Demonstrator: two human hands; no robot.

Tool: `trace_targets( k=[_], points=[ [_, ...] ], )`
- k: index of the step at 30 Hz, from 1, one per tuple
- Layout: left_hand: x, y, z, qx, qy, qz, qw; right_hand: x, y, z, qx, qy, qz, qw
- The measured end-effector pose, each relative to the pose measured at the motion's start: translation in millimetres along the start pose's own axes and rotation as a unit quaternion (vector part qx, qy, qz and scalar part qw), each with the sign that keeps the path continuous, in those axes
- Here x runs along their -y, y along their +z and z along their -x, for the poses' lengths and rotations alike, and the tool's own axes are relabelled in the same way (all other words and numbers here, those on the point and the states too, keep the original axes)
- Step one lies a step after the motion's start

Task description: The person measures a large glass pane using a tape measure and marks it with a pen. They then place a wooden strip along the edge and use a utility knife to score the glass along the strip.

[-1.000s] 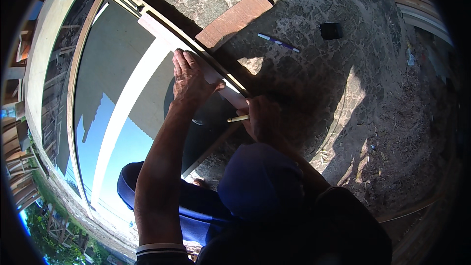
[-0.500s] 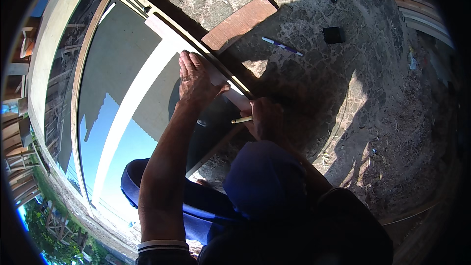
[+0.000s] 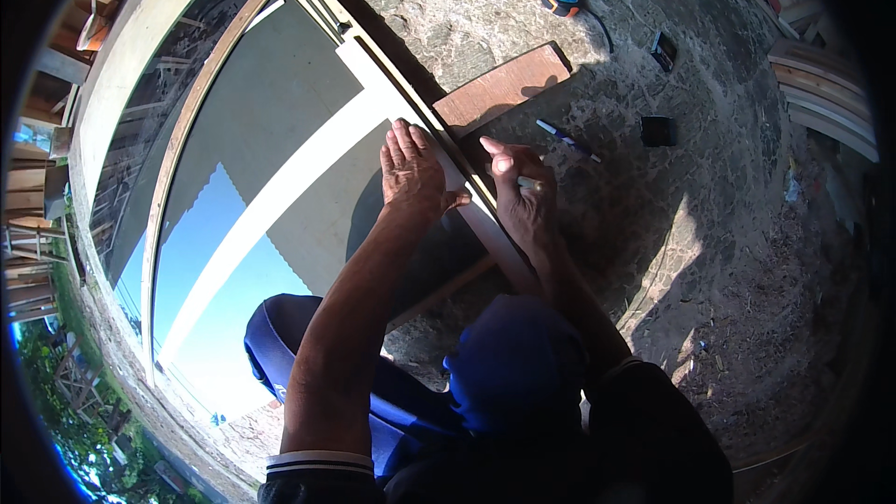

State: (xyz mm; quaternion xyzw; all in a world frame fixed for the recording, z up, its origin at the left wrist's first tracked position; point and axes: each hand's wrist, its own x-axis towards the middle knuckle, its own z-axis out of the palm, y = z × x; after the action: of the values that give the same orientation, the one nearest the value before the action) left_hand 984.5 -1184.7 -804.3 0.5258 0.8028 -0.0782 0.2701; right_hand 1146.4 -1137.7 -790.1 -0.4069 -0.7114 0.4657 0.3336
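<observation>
A: From left to right, where does the white T-shaped bar lie relative to the hands?
B: The bar [image 3: 289, 177] starts at lower left, on a dark, shiny glass sheet [image 3: 271, 98], and reaches up to the left hand [image 3: 411, 173]. That hand lies flat on the crosspiece, fingers together, thumb stretched to the right. Just right of it, the right hand [image 3: 525, 196] is curled around a pale, stick-like tool [image 3: 529, 184], mostly hidden by the fingers; I cannot tell whether its tip touches anything.

A: What does the bar look like?
B: Flat, smooth and bright white, greyer in shadow near the hands. The glass around it reflects blue sky.

A: Which way does it point?
B: Its long arm slants from lower left to the crosspiece at upper right, looking curved through this lens. The crosspiece slants from upper left to lower right.

A: And further right?
B: A reddish-brown board [image 3: 499, 89], an orange-and-black tape measure [image 3: 560, 0], a pen [image 3: 567, 140] and a black case [image 3: 658, 131] on the ground.
</observation>
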Motion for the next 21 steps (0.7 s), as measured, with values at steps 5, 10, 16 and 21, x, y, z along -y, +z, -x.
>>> trace_targets(
  k=[5,10,16,21],
  points=[
    [1.2,2.6,-1.2,-0.016,0.009,-0.008,1.0,-15.3,44.6,-39.6,0.038,0.115,-0.202,0.972],
    [5.4,13.3,-1.1,-0.066,0.022,-0.001,0.998,-42.6,77.7,-64.1,0.005,-0.113,-0.032,0.993],
    [9.3,22.5,-5.8,-0.046,0.019,0.009,0.999,-47.8,85.2,-75.6,0.015,-0.203,0.044,0.978],
    [12.1,26.1,-5.2,-0.057,0.039,0.032,0.997,-44.7,87.5,-77.7,0.028,-0.269,0.044,0.962]
  ],
)
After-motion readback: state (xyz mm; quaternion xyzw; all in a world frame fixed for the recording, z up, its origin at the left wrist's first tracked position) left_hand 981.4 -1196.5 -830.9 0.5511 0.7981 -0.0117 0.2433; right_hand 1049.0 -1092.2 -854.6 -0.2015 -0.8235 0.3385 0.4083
